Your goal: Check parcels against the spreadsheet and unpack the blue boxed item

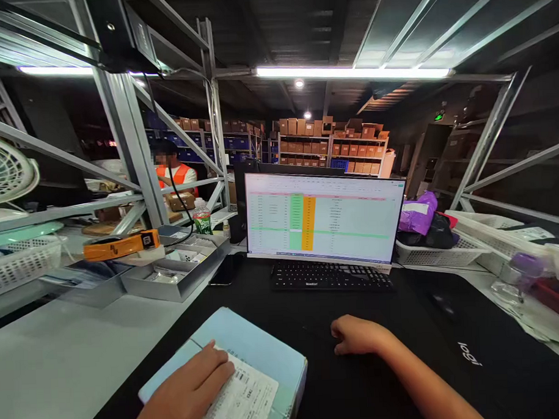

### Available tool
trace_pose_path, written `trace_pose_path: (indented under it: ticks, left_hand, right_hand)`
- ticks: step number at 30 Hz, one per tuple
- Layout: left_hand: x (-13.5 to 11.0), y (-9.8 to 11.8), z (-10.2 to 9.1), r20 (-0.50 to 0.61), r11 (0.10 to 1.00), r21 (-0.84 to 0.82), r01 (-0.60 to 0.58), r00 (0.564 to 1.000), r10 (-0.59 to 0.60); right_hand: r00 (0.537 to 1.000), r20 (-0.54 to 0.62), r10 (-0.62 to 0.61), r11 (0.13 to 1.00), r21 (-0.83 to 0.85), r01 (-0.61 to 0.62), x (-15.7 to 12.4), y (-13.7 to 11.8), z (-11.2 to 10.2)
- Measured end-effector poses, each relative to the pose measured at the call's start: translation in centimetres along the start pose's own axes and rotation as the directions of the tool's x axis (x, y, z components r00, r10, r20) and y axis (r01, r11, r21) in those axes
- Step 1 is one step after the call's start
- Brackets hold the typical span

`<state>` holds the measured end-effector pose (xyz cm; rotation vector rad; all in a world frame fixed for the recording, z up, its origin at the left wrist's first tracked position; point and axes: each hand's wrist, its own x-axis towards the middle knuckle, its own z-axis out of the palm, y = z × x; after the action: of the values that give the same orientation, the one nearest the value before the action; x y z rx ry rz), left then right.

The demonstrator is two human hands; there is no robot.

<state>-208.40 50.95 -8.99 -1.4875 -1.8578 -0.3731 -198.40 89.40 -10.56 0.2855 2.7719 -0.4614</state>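
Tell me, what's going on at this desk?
In a warehouse, a person's left hand lies flat on the label of a light blue box, while the right hand rests empty on the black mat before the keyboard. The monitor shows a spreadsheet. Another person in an orange vest is beyond the metal frame.
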Motion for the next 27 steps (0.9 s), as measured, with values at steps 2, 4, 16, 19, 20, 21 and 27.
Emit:
trace_pose_path:
  ticks: [2,4,16,19,20,21,27]
  left_hand:
    - [0.7,-0.2,-0.3,0.018,0.998,-0.008,-0.059,0.998,0.060]
    - [1.4,-0.3,-0.5,0.046,0.997,-0.020,-0.080,0.996,0.081]
    - [-2.4,1.2,2.3,-0.219,0.992,-0.027,0.119,0.968,-0.122]
    - [-3.2,2.9,2.7,-0.339,0.975,-0.124,0.185,0.916,-0.217]
    - [-3.1,3.4,2.7,-0.372,0.967,-0.164,0.194,0.896,-0.243]
    - [-2.9,3.9,2.7,-0.405,0.961,-0.200,0.194,0.876,-0.261]
    - [-1.7,5.1,2.1,-0.474,0.938,-0.278,0.206,0.820,-0.321]
  right_hand:
    - [1.000,-0.003,-0.006,1.000,0.004,0.006,-0.1,0.1,-0.1]
    - [1.000,-0.019,-0.009,1.000,0.021,0.009,-0.2,0.3,-0.2]
    - [0.962,-0.274,-0.013,0.881,0.451,0.140,-0.9,-0.5,-1.2]
    - [0.895,-0.443,-0.049,0.834,0.474,0.281,-2.6,-2.9,-2.2]
    - [0.884,-0.463,-0.063,0.821,0.480,0.310,-3.1,-4.1,-2.5]
    - [0.883,-0.463,-0.080,0.815,0.479,0.325,-3.7,-5.4,-2.9]
    - [0.861,-0.303,-0.409,0.861,0.185,0.474,-4.7,-16.0,-4.0]
